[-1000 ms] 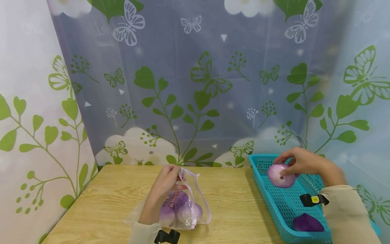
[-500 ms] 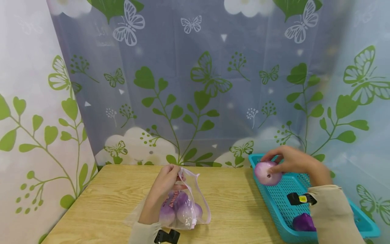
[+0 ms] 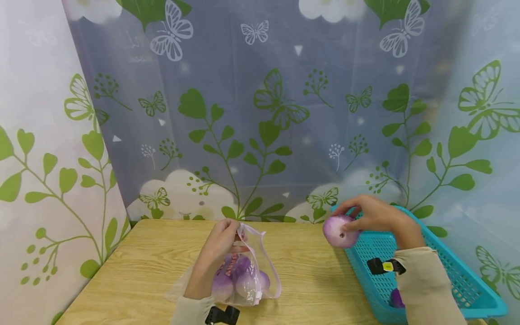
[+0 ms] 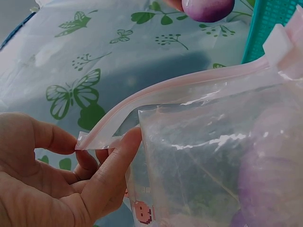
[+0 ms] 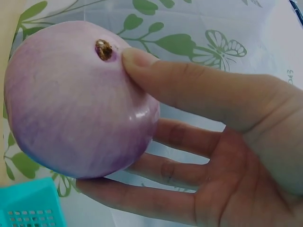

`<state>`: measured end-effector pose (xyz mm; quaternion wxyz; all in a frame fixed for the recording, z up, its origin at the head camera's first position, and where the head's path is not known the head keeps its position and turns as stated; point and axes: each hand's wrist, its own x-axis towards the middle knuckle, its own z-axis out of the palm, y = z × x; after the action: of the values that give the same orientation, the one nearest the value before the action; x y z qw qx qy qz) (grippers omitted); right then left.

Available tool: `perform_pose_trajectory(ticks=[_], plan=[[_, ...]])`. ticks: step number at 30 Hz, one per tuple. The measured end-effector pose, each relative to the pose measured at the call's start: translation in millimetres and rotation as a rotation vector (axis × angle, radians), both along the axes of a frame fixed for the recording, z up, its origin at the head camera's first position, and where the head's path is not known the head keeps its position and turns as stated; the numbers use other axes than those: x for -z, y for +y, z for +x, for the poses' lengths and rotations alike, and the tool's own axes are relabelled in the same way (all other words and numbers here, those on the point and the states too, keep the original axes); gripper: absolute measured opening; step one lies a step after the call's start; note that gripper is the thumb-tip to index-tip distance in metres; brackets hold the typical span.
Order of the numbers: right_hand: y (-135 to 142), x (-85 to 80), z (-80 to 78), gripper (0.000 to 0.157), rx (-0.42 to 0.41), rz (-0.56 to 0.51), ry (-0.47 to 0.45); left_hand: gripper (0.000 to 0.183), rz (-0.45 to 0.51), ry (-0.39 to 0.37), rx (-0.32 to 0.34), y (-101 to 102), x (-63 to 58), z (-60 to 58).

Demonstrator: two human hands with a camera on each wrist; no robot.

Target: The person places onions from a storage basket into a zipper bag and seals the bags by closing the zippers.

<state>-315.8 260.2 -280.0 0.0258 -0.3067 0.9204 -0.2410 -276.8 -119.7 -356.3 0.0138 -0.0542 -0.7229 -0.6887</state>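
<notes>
A purple-and-white onion is gripped between thumb and fingers by my right hand, in the air at the left rim of the basket. The right wrist view shows the onion close up, its brown root spot beside the thumb. My left hand pinches the edge of a clear zip bag with a pink zip strip, its mouth apart. Several purple-white onions lie inside the bag. In the left wrist view the thumb and fingers hold one end of the pink strip.
A turquoise perforated basket stands on the right of the wooden table. One dark purple thing lies in it, mostly hidden by my right sleeve. A leaf-and-butterfly curtain hangs behind the table.
My right hand has moved left with the onion, from over the basket to its left rim. The sleeve now covers more of the dark purple thing. My left hand and the bag stay put.
</notes>
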Motion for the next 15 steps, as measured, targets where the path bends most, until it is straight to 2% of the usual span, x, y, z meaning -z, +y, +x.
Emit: perform_pose_trajectory(ticks=[15], plan=[[-28, 10.3, 2.9, 0.035, -0.047, -0.048, -0.057, 0.022, 0.002, -0.003, -0.002, 1, 0.4, -1.2]])
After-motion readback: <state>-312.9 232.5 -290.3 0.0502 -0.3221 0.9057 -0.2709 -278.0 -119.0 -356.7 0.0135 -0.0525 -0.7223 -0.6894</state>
